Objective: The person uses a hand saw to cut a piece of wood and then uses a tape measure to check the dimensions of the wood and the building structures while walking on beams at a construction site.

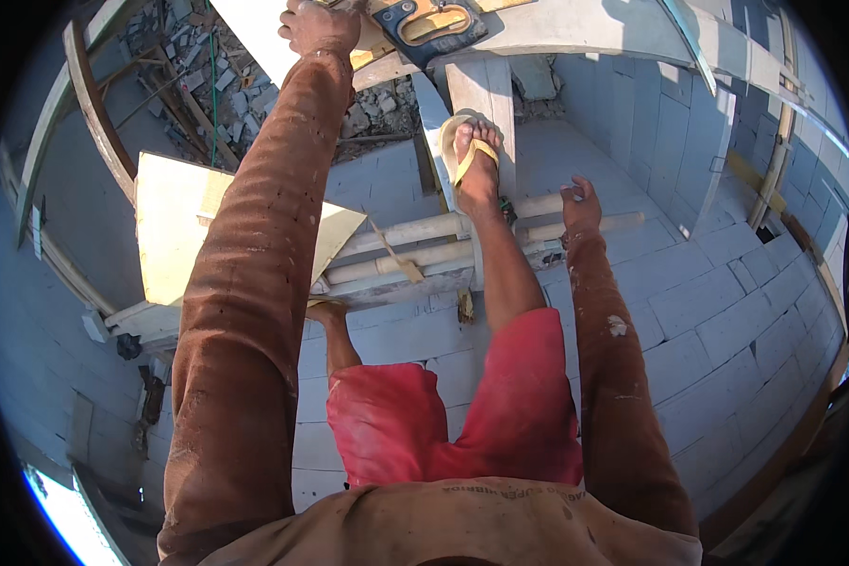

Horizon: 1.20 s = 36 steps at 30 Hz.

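Observation:
My left hand is at the top edge, its fingers curled over the edge of a white board. What it grips is partly cut off by the frame. Right of it, a handsaw with a dark, orange-marked handle lies on a pale wooden beam. My right hand hangs lower right, above the bamboo poles. Its fingers are loosely bent and a little apart, with nothing plainly held. My sandalled foot stands on an upright-running plank.
Below lies a floor of pale blocks. Block walls rise at the right. Broken rubble fills the upper left. A yellowish board leans beside my left forearm, near a curved timber. My other foot rests by the poles.

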Tool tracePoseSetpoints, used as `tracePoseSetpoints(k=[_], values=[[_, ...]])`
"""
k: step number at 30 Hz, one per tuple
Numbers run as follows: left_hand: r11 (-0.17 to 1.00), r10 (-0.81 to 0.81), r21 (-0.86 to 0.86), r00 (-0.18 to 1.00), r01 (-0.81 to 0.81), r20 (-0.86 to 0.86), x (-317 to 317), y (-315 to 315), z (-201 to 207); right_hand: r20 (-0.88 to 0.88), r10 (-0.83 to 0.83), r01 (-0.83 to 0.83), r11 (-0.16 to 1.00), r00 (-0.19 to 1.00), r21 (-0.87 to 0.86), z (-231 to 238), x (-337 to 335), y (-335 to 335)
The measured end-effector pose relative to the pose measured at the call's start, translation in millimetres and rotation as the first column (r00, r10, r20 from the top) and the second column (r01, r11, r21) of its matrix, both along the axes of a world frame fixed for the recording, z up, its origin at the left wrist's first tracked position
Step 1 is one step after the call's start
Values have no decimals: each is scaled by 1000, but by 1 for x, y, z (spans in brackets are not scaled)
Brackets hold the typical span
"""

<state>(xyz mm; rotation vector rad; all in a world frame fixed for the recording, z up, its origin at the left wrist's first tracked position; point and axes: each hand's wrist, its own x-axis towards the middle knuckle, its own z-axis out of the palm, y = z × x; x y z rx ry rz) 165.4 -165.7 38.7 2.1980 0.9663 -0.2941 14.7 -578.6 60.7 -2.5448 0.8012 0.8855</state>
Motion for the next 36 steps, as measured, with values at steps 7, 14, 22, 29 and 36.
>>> tracePoseSetpoints(k=[7, 14, 22, 29, 36], values=[[992, 64, 103, 990, -77, 126, -72, 42, -3, -140, -19, 15, 999, 990, -30, -10, -135, -35], [983, -44, -183, 993, 23, -108, -275, 37, 67, -31, -142, 146, 969, 989, 200, -47, -125, 70], [953, -160, -302, 846, -2, -509, -410, 41, 191, 21, -185, 178, 966, 983, 189, -14, -131, 32], [562, 47, -713, 877, -418, -477, -391, -1, 187, -19, -262, 251, 899, 965, 358, 141, -64, 29], [-264, 129, -921, 935, -287, -329, -205, -155, 239, 57, 178, -174, 753, 982, 634, 279, -18, 73]])
